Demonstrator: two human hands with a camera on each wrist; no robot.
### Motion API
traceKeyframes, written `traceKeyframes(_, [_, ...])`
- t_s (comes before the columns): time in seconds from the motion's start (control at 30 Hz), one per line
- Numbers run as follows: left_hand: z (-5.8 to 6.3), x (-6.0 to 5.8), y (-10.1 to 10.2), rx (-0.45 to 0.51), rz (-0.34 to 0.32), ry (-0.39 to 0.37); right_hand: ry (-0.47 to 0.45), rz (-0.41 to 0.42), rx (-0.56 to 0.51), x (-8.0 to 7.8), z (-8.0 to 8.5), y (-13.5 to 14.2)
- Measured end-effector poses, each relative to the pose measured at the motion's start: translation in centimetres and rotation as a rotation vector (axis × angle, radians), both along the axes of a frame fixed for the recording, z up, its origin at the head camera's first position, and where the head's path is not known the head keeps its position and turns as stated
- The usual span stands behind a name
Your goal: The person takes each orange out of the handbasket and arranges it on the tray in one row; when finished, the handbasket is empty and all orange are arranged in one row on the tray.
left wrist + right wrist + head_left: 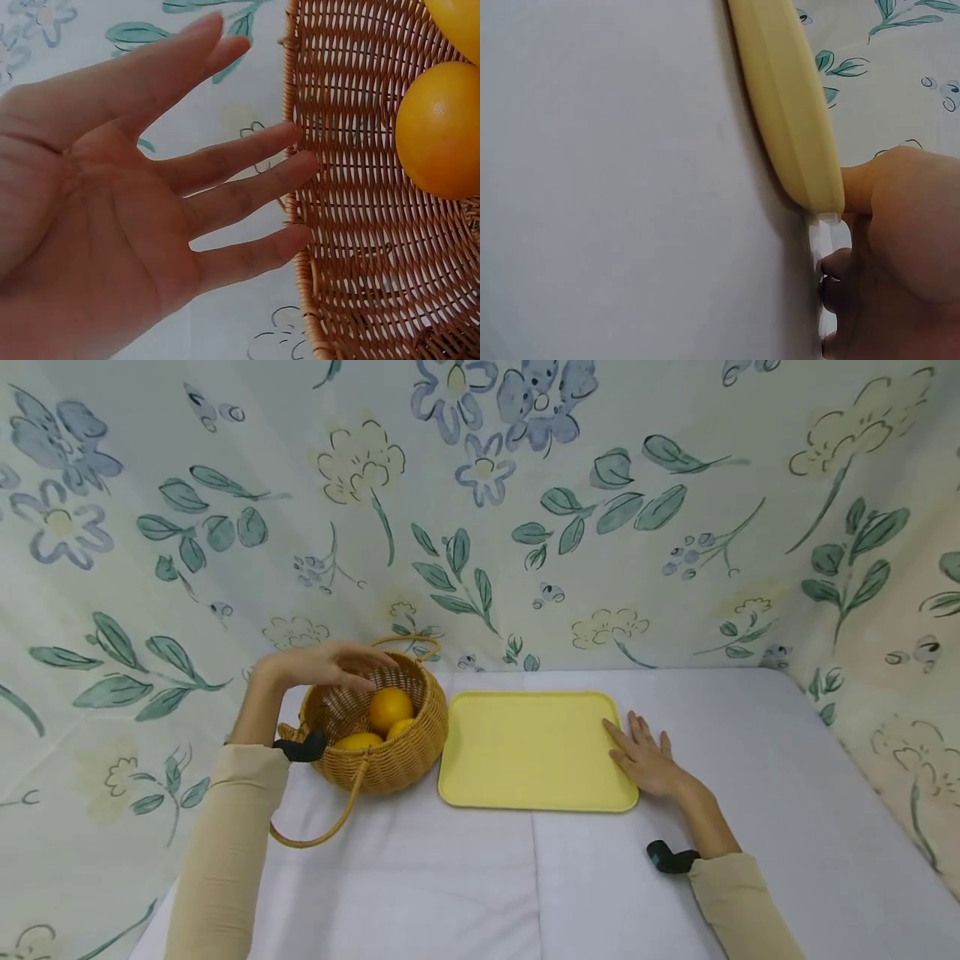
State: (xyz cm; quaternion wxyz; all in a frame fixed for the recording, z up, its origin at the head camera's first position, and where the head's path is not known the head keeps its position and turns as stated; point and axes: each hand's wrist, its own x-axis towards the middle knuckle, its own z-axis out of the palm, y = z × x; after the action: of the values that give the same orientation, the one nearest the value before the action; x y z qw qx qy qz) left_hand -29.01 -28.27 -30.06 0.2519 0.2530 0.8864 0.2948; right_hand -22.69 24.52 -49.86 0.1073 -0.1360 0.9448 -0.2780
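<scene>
My left hand (322,665) hovers at the upper left rim of a wicker basket (408,760), its fingers extended and nothing in its grasp. The left wrist view has the palm facing the camera, with fingertips overlapping the basket's rim. Inside the basket lie a round orange fruit (391,708) and other yellow-orange fruits (358,742), partly hidden by the rim. A shallow yellow rectangular tray (532,752) lies right of the basket. With spread fingers, my right hand (651,764) rests at the tray's right edge; in the right wrist view the thumb meets the tray's side.
One basket handle (330,835) hangs down toward the front onto the white tablecloth (450,877); the other handle (420,639) stands at the back. A floral curtain (480,585) rises behind the table and along both sides.
</scene>
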Motion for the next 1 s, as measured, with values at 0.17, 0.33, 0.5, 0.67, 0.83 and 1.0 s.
traceKeyframes(0.17, [-1.3,-2.2,0.2,-0.001,-0.030,-0.100,-0.003,0.000,-0.011,0.2,0.0,0.2])
traceKeyframes(0.33, [-2.6,-4.0,0.3,0.040,-0.046,-0.182,-0.010,-0.007,-0.021,0.1,0.0,0.1])
traceKeyframes(0.5, [-3.7,-5.1,0.3,0.056,-0.025,-0.224,-0.006,-0.016,-0.018,0.0,0.0,0.1])
traceKeyframes(0.67, [-5.6,-5.6,-0.2,0.061,0.043,-0.294,0.009,-0.009,-0.038,0.3,0.1,0.2])
traceKeyframes(0.83, [-7.9,-5.9,-0.8,0.044,0.048,-0.395,-0.002,0.000,-0.040,0.5,-0.3,0.1])
traceKeyframes(1.0, [-9.1,-6.3,-1.1,0.032,0.075,-0.437,0.004,-0.011,-0.031,0.3,-0.2,0.1])
